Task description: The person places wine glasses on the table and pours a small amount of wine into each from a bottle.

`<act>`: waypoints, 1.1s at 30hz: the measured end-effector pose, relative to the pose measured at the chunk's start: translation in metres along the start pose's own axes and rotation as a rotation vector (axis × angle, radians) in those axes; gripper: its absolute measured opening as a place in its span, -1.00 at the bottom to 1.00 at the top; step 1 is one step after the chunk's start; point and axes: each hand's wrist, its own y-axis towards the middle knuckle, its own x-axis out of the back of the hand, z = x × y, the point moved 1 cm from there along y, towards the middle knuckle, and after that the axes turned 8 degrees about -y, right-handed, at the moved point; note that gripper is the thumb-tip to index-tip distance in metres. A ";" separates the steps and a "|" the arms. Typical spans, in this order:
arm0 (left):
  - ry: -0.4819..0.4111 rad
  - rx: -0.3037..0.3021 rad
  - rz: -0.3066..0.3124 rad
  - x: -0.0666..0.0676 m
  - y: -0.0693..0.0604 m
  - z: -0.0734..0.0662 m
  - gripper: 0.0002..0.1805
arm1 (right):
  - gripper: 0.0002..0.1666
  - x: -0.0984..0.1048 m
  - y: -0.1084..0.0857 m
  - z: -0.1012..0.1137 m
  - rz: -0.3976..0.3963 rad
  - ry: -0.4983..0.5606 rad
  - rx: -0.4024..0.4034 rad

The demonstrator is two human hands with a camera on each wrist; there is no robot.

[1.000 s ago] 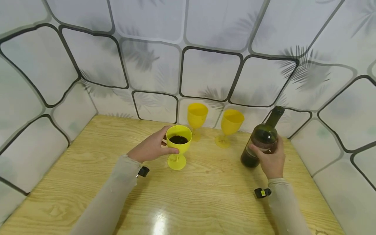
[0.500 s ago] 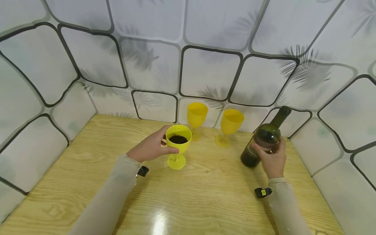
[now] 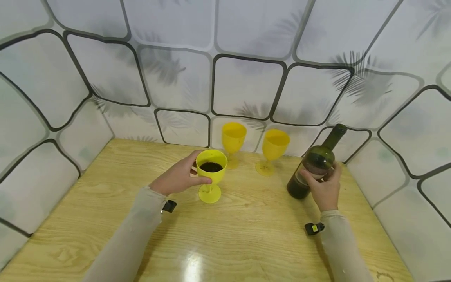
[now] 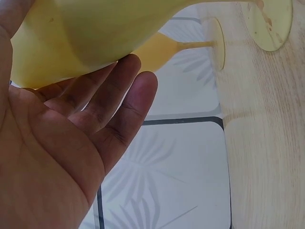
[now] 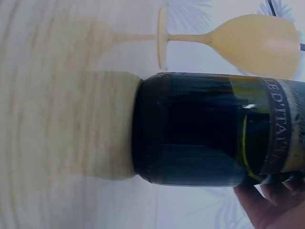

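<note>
My left hand [image 3: 177, 175] holds a yellow goblet [image 3: 215, 178] by its bowl, thumb on the near side and fingers behind. Dark liquid lies in the bowl, and the foot appears to rest on the table. In the left wrist view the goblet [image 4: 100, 36] lies against the curved fingers [image 4: 114, 90]. On the right, my right hand [image 3: 324, 188] grips a dark green wine bottle [image 3: 317, 162] round its body. The bottle stands at the table surface, dark liquid inside. Its label and lower body [image 5: 190, 129] fill the right wrist view; part of the hand is hidden behind it.
Two more yellow goblets stand at the back near the wall: one goblet [image 3: 233, 137] just behind the held one, another goblet [image 3: 275, 145] between it and the bottle. A patterned wall [image 3: 246, 86] borders the wooden table [image 3: 239, 235] at the back and sides.
The bottle's neck has swung slightly to the right within my right hand's grip. My left hand and its goblet stay in place; the head view has shifted a little.
</note>
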 end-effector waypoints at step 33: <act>-0.310 -0.071 -0.034 -0.014 0.012 0.017 -0.08 | -0.07 -0.001 -0.005 -0.004 0.045 -0.080 -0.044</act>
